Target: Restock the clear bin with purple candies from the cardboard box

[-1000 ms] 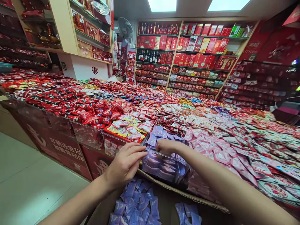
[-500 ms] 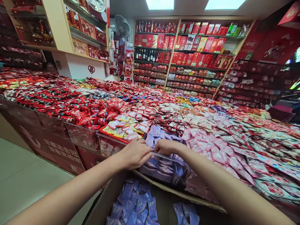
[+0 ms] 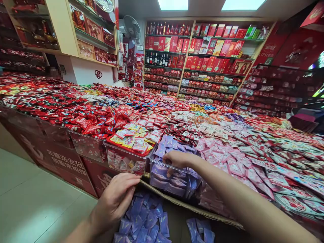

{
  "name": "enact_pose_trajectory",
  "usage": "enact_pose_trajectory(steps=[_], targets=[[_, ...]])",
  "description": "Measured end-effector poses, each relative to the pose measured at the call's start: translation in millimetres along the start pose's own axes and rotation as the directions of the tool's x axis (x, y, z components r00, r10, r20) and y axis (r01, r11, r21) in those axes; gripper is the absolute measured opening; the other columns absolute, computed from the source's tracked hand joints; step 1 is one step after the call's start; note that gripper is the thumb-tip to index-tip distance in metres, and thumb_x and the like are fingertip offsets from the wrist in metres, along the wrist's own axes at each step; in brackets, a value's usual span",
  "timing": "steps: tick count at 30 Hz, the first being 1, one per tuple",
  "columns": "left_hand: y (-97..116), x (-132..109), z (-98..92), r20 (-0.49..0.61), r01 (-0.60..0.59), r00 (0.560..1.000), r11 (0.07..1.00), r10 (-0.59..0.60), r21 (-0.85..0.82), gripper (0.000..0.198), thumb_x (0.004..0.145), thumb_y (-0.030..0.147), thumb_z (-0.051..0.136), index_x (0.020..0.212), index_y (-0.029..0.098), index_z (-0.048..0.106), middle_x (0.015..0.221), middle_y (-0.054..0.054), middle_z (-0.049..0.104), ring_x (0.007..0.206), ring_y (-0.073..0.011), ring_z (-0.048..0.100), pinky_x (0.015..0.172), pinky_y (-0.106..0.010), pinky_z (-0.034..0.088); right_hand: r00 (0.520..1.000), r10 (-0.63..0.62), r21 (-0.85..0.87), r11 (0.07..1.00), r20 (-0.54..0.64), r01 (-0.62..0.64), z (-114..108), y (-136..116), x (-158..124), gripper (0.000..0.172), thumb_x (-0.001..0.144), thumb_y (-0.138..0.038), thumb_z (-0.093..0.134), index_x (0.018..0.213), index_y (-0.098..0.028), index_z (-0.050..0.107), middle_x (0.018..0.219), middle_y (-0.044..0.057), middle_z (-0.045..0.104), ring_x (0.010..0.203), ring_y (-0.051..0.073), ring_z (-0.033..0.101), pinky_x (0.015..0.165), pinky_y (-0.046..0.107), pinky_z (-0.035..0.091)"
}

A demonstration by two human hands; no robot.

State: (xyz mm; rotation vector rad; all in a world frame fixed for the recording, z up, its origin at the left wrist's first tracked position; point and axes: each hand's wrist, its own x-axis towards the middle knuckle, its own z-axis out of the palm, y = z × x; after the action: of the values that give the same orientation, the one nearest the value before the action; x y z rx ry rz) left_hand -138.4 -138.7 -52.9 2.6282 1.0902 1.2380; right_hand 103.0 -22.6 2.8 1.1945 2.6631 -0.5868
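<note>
The broad display of wrapped sweets [image 3: 121, 98] stretched in front of me, mostly red, with tall wooden shelves [image 3: 187, 54] of bottles and boxes behind it. Below its near edge, close to me, stood an open cardboard box [image 3: 182, 201]. Just beyond the box rim sat a clear bin [image 3: 188, 171], and left of that a second clear bin [image 3: 124, 151] topped with yellow and red packets. My two hands were well apart. My left hand [image 3: 115, 195] was at the box's left side, fingers together and straight, thumb parted from them. My right hand [image 3: 177, 158] bent over the front of the nearer bin; I couldn't tell whether its fingers were closed on anything. Smallest were the purple packets [image 3: 145, 219]: one heap and a little cluster in the box, more filling that bin.
</note>
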Motion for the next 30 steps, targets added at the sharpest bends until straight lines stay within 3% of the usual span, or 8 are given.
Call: enact_pose_trajectory(steps=[4,6,10,12,17,21,24,30], targets=[[-7.8,-43.4,5.5,0.026,0.148,0.988,0.976,-0.154,0.16,0.029,0.076,0.015,0.047,0.104,0.024,0.053,0.112,-0.006,0.055,0.105,-0.0223,0.049,0.084,-0.035,0.045,0.995,-0.033,-0.024,0.999,0.091,0.035,-0.4,-0.3,4.2,0.029,0.059,-0.044,0.063,0.069,-0.017,0.062,0.052,-0.005,0.049,0.048,0.008,0.04,0.043,0.018,0.026],[-10.3,-49.2,8.4,0.027,0.194,0.979,0.961,-0.203,0.198,0.028,0.076,0.018,0.049,0.102,0.024,0.054,0.115,-0.006,0.053,0.106,-0.0229,0.048,0.084,-0.035,0.046,0.996,-0.046,-0.051,0.997,0.071,0.05,0.6,-1.8,6.3,0.026,0.061,-0.043,0.062,0.067,-0.017,0.062,0.05,-0.004,0.049,0.046,0.008,0.04,0.043,0.018,0.026],[-12.6,-49.3,12.6,0.068,0.218,0.97,0.959,-0.233,0.18,0.023,0.077,0.017,0.048,0.098,0.023,0.055,0.117,-0.007,0.05,0.106,-0.0214,0.048,0.084,-0.032,0.046,0.994,-0.07,-0.147,0.987,-0.08,0.057,4.5,-4.4,7.9,0.027,0.062,-0.04,0.062,0.069,-0.014,0.063,0.054,-0.001,0.053,0.048,0.008,0.037,0.043,0.02,0.023],[-13.2,-50.0,14.0,0.082,0.23,0.966,0.957,-0.247,0.177,0.023,0.077,0.017,0.047,0.098,0.023,0.055,0.118,-0.007,0.049,0.107,-0.0216,0.047,0.085,-0.033,0.045,0.994,-0.072,-0.129,0.99,-0.087,0.061,5.9,-3.7,6.9,0.029,0.062,-0.041,0.062,0.072,-0.014,0.064,0.056,-0.001,0.055,0.048,0.009,0.038,0.044,0.02,0.024],[-13.7,-52.6,15.2,0.109,0.261,0.954,0.952,-0.28,0.161,0.022,0.078,0.017,0.046,0.097,0.023,0.056,0.119,-0.007,0.047,0.109,-0.022,0.045,0.086,-0.033,0.044,0.995,-0.05,0.102,0.994,0.081,0.042,3.5,3.7,4.4,0.033,0.06,-0.045,0.062,0.076,-0.016,0.069,0.057,-0.001,0.06,0.049,0.008,0.045,0.045,0.018,0.031],[-12.1,-50.6,14.6,0.131,0.277,0.946,0.948,-0.297,0.155,0.021,0.078,0.017,0.045,0.096,0.022,0.056,0.118,-0.007,0.047,0.109,-0.0225,0.045,0.087,-0.033,0.043,0.98,-0.002,0.08,0.997,0.201,-0.014,0.8,6.2,5.7,0.04,0.054,-0.049,0.065,0.081,-0.02,0.07,0.056,0.0,0.063,0.048,0.01,0.05,0.045,0.018,0.035],[-10.7,-48.6,13.7,0.137,0.281,0.944,0.949,-0.3,0.145,0.022,0.078,0.016,0.046,0.097,0.023,0.055,0.119,-0.007,0.046,0.11,-0.0227,0.043,0.087,-0.034,0.042,0.972,-0.022,0.051,0.999,0.236,0.01,0.9,2.9,6.1,0.044,0.051,-0.05,0.067,0.084,-0.021,0.07,0.059,0.0,0.064,0.049,0.01,0.052,0.047,0.019,0.037],[-10.1,-46.8,13.1,0.15,0.282,0.942,0.951,-0.3,0.13,0.022,0.078,0.015,0.045,0.097,0.023,0.054,0.119,-0.007,0.043,0.111,-0.0224,0.041,0.088,-0.035,0.041,0.935,0.033,0.209,0.971,0.353,-0.113,2.0,-3.4,3.1,0.051,0.055,-0.049,0.064,0.094,-0.016,0.066,0.059,0.001,0.064,0.047,0.011,0.052,0.048,0.02,0.039]])
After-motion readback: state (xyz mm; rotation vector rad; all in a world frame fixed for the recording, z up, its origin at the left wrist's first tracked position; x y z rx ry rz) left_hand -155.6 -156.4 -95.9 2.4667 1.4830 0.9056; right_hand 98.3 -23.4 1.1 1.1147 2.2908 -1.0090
